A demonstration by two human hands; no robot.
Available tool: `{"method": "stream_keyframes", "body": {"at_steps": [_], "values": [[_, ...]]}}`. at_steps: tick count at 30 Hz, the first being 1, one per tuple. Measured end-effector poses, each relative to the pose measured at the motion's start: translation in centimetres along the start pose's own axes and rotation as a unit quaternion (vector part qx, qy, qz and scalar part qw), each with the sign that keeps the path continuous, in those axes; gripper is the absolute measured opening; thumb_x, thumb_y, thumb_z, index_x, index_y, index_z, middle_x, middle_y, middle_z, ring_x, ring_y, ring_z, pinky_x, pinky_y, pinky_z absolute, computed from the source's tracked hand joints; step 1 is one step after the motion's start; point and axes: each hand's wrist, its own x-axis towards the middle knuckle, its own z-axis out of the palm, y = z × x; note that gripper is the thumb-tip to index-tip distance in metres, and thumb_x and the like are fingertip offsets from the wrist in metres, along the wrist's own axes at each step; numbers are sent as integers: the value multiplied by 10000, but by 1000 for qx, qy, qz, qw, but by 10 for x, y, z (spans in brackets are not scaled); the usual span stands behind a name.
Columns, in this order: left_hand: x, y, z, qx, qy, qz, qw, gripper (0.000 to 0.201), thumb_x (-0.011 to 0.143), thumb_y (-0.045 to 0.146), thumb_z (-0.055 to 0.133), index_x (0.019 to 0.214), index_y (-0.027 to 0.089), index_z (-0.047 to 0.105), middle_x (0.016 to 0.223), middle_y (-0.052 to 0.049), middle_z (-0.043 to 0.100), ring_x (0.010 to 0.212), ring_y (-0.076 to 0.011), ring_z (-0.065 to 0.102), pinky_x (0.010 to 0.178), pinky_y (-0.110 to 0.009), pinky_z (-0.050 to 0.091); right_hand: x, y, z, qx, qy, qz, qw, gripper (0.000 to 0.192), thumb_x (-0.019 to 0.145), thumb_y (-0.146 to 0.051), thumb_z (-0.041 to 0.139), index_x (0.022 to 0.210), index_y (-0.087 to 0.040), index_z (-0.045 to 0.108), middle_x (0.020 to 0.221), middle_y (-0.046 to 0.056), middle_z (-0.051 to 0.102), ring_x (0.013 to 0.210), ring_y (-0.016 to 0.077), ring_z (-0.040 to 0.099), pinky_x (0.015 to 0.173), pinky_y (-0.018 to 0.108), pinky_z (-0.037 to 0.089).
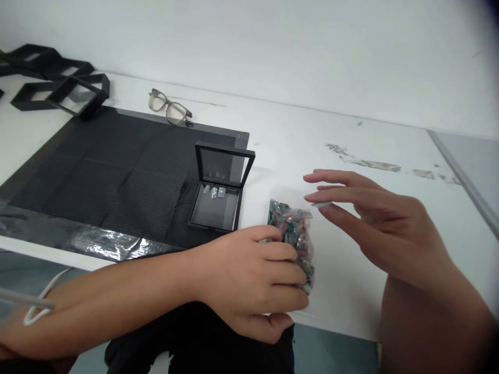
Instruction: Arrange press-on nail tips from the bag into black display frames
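My left hand [257, 283] is closed over the left side of a clear box [307, 306], with its fingers curled across the contents and its thumb at the near corner. Inside lies a heap of green, pink and silvery false nails [300, 239], partly hidden by the hand. To the right of the box, my right hand [382, 223] is raised above the table, pinching a small pale false nail [322, 204] between thumb and finger. A black display box [215, 208] stands with its lid up to the left, and three small pale and silvery nails [214, 192] sit in it.
The display box is on a black mat [97, 171] with a shiny border. Eyeglasses [169, 106] lie at the mat's back edge. Several black frames [62, 93] are piled at the back left of the white table [351, 296]. Torn tape marks [374, 165] show at the right.
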Motion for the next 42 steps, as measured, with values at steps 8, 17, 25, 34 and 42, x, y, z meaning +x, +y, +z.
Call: {"method": "stream_keyframes", "body": {"at_steps": [8, 17, 25, 34, 42], "values": [[4, 2, -1, 56, 204, -41, 977, 142, 800, 255, 643, 902, 225, 737, 812, 72, 747, 781, -131, 643, 727, -307, 517, -1, -6, 0, 69, -9, -78, 995, 351, 861, -175, 726, 1036, -478, 762, 1236, -58, 696, 1204, 244, 641, 1040, 476, 545], [5, -2, -11, 74, 237, -73, 966, 194, 857, 217, 662, 1033, 261, 729, 790, 73, 749, 732, -126, 659, 635, -289, 534, 3, -9, 9, 123, -122, -148, 974, 396, 929, -167, 618, 1207, -433, 713, 1206, 13, 714, 1156, 226, 665, 1010, 462, 564], [6, -3, -10, 102, 233, -91, 963, 222, 822, 285, 762, 1033, 222, 732, 675, 85, 708, 658, -110, 633, 595, -259, 519, 5, -13, 19, 144, -124, -157, 969, 384, 884, -149, 688, 1165, -406, 743, 1014, 32, 747, 892, 190, 724, 712, 329, 622], [6, -7, -3, 84, 243, -102, 961, 200, 880, 279, 728, 1025, 142, 711, 736, 45, 742, 666, -81, 636, 705, -225, 585, -4, -17, 22, -1, 1, -170, 985, 424, 768, -105, 771, 1045, -426, 762, 940, -11, 698, 784, 179, 677, 605, 322, 574], [8, -6, -5, 32, 245, -129, 960, 157, 885, 286, 703, 971, 156, 719, 753, 24, 748, 702, -108, 668, 698, -249, 585, -4, -17, 19, -13, -27, -153, 988, 392, 831, -160, 738, 1142, -395, 701, 938, -13, 724, 823, 182, 695, 665, 323, 580]]}}
